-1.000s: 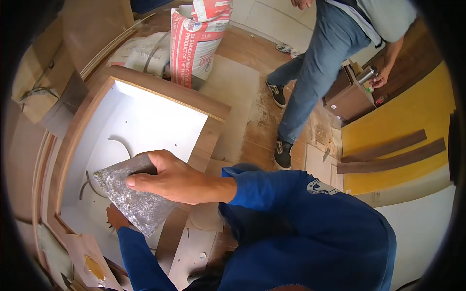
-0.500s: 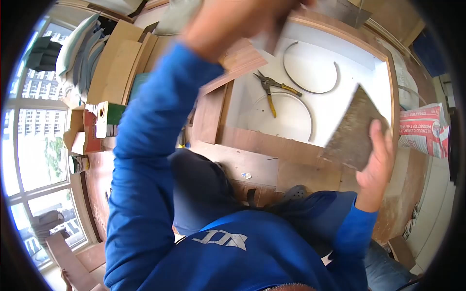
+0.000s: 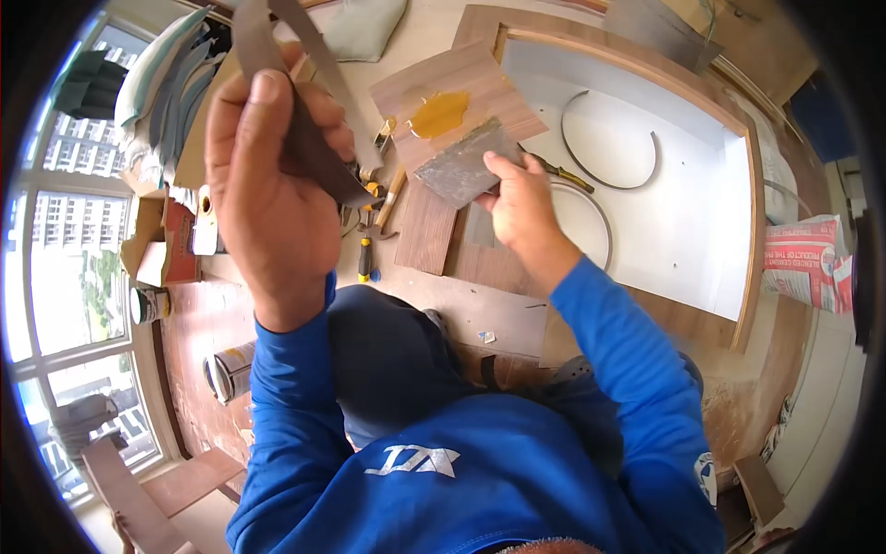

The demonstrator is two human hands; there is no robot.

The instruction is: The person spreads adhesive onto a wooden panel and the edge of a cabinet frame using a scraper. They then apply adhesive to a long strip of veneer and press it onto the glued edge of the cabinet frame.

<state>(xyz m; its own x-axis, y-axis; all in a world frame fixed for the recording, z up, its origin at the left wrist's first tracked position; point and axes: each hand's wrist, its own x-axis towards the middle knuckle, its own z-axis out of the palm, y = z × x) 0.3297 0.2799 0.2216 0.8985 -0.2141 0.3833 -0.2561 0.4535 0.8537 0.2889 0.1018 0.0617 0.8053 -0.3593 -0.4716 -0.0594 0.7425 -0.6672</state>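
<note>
My left hand (image 3: 277, 175) is raised at the left with its fingers closed around a brown edge-banding strip (image 3: 318, 152), which loops up past the top of the view. My right hand (image 3: 521, 198) grips a thin, flat grey-brown sheet piece (image 3: 471, 164) with stains on its surface. The far edge of that piece overlaps a wood-grain board (image 3: 406, 88), on which a puddle of amber glue (image 3: 438, 114) lies. The board rests across the corner of a white-lined wooden cabinet box (image 3: 711, 231).
Inside the box lie a curved strip (image 3: 657, 166) and yellow-handled pliers (image 3: 574, 179), partly hidden. A yellow-black screwdriver (image 3: 365, 258) and a hammer (image 3: 391, 198) are on the floor at the left. An open can (image 3: 229, 371) lies near my left arm; a cement bag (image 3: 808, 263) stands at the right.
My left hand has come down and left with the strip. My right hand has swung left from over the box to the glue board with the flat piece.
</note>
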